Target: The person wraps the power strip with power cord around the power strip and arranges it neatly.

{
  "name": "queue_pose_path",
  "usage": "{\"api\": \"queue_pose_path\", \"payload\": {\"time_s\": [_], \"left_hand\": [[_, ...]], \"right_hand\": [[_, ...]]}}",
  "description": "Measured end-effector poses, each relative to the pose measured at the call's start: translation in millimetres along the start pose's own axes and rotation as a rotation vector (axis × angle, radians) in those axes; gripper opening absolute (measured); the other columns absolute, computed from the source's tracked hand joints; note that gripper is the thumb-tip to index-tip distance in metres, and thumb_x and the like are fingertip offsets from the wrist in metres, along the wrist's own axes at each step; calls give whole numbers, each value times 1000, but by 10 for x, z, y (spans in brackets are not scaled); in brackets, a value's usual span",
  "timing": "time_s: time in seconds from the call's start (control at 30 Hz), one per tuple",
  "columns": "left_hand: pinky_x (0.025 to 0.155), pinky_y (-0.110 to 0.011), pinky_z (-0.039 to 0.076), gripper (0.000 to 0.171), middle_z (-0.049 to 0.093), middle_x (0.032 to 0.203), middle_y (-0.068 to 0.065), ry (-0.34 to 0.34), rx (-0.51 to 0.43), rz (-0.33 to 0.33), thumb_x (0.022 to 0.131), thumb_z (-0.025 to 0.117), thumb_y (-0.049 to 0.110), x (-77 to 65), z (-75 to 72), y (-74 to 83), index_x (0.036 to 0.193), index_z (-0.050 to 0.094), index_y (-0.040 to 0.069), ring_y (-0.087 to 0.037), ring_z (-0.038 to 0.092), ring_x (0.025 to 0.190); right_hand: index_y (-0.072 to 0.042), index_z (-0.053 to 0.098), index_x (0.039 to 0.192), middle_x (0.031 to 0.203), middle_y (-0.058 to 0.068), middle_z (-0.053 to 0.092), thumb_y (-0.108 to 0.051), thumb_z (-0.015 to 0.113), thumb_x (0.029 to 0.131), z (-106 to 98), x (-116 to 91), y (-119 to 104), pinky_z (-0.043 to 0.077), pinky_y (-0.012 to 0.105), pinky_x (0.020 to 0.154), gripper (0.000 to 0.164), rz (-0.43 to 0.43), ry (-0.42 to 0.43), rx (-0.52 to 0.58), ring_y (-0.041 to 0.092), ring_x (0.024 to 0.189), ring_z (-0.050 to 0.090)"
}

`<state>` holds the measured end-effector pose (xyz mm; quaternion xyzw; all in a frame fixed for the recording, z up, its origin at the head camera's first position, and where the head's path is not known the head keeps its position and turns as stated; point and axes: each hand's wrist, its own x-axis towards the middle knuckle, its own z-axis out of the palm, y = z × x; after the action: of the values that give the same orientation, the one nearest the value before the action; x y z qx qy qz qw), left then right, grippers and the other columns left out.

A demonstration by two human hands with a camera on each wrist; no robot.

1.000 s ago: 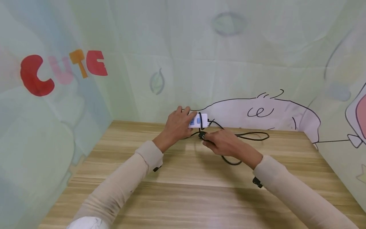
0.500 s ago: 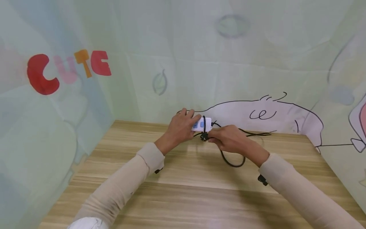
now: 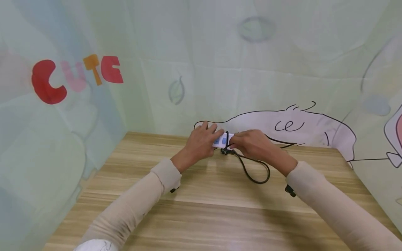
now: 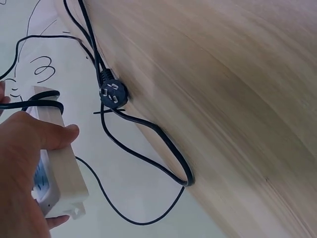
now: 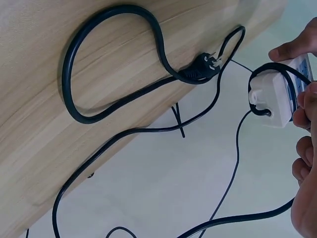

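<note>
A white power strip (image 3: 230, 135) with blue sockets is held up near the table's back edge, a black power cord (image 3: 268, 171) wound around one end. My left hand (image 3: 201, 141) grips its left part, and in the left wrist view the thumb presses along the side of the strip (image 4: 65, 171). My right hand (image 3: 253, 142) is at the wound end; the right wrist view shows its fingers pinching the cord (image 5: 283, 67) beside the strip. A black three-pin plug (image 5: 204, 66) lies free of both hands, below the strip in the head view.
The cord falls in loose loops over the wooden table (image 3: 201, 223), one loop toward the front and another along the back edge. A printed fabric wall (image 3: 150, 90) rises directly behind the table, and a second one with "CUTE" letters (image 3: 48, 83) stands at the left.
My right hand has let go of the plug and moved up to the cord at the strip's wound end. My left hand keeps its hold on the strip, now slightly lower in view.
</note>
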<state>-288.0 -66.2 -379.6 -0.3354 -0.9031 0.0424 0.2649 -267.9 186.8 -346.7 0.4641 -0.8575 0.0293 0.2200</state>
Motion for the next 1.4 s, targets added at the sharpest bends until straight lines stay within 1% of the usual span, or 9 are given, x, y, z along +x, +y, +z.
{"api": "queue_pose_path", "payload": {"time_s": [0.17, 0.33, 0.47, 0.6, 0.7, 0.83, 1.0, 1.2, 1.4], "left_hand": [[75, -41, 62, 53, 71, 123, -8, 6, 1, 28, 92, 88, 21, 4, 3, 39, 141, 69, 20, -32, 64, 101], [72, -41, 61, 51, 70, 121, -8, 17, -7, 61, 93, 88, 22, -5, 0, 76, 141, 70, 19, -32, 62, 100], [71, -39, 60, 52, 70, 120, -8, 35, 16, 77, 93, 88, 23, -10, 2, 84, 142, 71, 20, -31, 62, 99], [73, -39, 61, 54, 70, 120, -6, 50, 28, 92, 93, 89, 24, -18, -8, 78, 144, 71, 21, -30, 63, 99], [75, -40, 61, 56, 71, 121, -7, 51, 13, 99, 92, 91, 24, -30, -27, 76, 144, 71, 21, -31, 64, 100], [78, -42, 61, 59, 70, 122, -8, 53, -19, 107, 89, 93, 21, -52, -43, 76, 143, 70, 19, -32, 63, 101], [83, -42, 60, 59, 69, 118, -9, 82, -35, 115, 87, 92, 17, -72, -40, 75, 142, 72, 19, -33, 61, 100], [88, -42, 58, 59, 70, 117, -8, 118, -34, 134, 86, 93, 19, -85, -54, 73, 142, 72, 18, -32, 61, 100], [85, -42, 59, 57, 71, 119, -8, 138, -122, 122, 87, 93, 14, -93, -109, 41, 141, 75, 17, -31, 60, 99]], "right_hand": [[-15, 80, 101, 83, -2, 73, -26, 83, 103, -32, 7, 21, 59, 40, 65, 12, -3, 12, -4, 15, 68, 65], [-13, 87, 103, 88, -1, 81, -27, 87, 98, -42, 28, 64, 63, 40, 69, 14, -6, 62, 1, 17, 75, 77], [-14, 89, 102, 92, -1, 84, -28, 90, 95, -44, 60, 118, 63, 41, 71, 15, -11, 97, 11, 18, 80, 80], [-14, 89, 102, 95, -1, 83, -26, 91, 94, -52, 84, 168, 60, 41, 74, 15, -46, 110, 20, 19, 85, 77], [-13, 89, 104, 99, 2, 80, -17, 90, 95, -54, 93, 202, 56, 42, 79, 9, -63, 110, 60, 23, 91, 71], [-12, 90, 106, 103, 5, 79, -5, 86, 96, -37, 96, 235, 49, 44, 83, 13, -66, 114, 111, 27, 96, 65], [-13, 89, 104, 103, 6, 80, -6, 85, 95, 10, 102, 275, 37, 43, 81, 12, -70, 157, 152, 27, 95, 56], [-9, 88, 100, 100, 7, 81, 3, 86, 90, 54, 127, 347, 40, 42, 82, 15, -91, 215, 236, 26, 92, 55], [-4, 87, 106, 101, 10, 81, 6, 82, 93, 35, 169, 384, 44, 42, 87, 17, -78, 209, 334, 28, 95, 61]]}}
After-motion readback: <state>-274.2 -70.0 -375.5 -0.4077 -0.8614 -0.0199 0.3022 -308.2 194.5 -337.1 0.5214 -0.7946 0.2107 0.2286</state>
